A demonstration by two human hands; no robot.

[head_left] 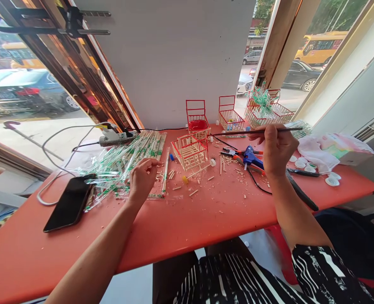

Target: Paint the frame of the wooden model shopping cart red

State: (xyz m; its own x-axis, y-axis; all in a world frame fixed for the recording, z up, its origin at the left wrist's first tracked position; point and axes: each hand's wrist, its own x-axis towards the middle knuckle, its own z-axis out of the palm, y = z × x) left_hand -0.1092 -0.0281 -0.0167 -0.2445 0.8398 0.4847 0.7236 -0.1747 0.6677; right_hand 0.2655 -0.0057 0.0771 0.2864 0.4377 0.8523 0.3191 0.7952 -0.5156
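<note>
**Gripping a rod over the stick frame, other hand in the stick pile**

Working at an orange table [180,236], seated, striped clothing at the bottom edge. Near to far:

- Black phone [69,203] lies flat near our left, screen dark, clear of the debris zone.
- Our left hand [142,177] rests on the table at the edge of the wrapped chopsticks [126,158]. Fingers curled with tips on a loose stick; we cannot tell whether it is pinched or only touched. The hand sits there because the pile is its nearest supply.
- Offcuts and chips litter the table between both hands.
- Our right hand [275,147] is clenched around a thin dark rod [256,131], held roughly level above the table, long end pointing left toward the cages. The grip near one end leaves most of the length free to reach.
- Blue glue gun [250,157] and pliers [234,154] lie just beside the right hand, within easy grab.
- Open stick frame [191,151], red-edged, sits between the hands, centre of the table.
- White caps [331,179] and a crumpled bag [332,147] lie to the far right.
- Back row: red wire baskets [197,115] and a ribbon-topped one [264,105], parked against the wall out of the way.
- Power strip [117,137] at back left, cable trailing off the edge.
</note>
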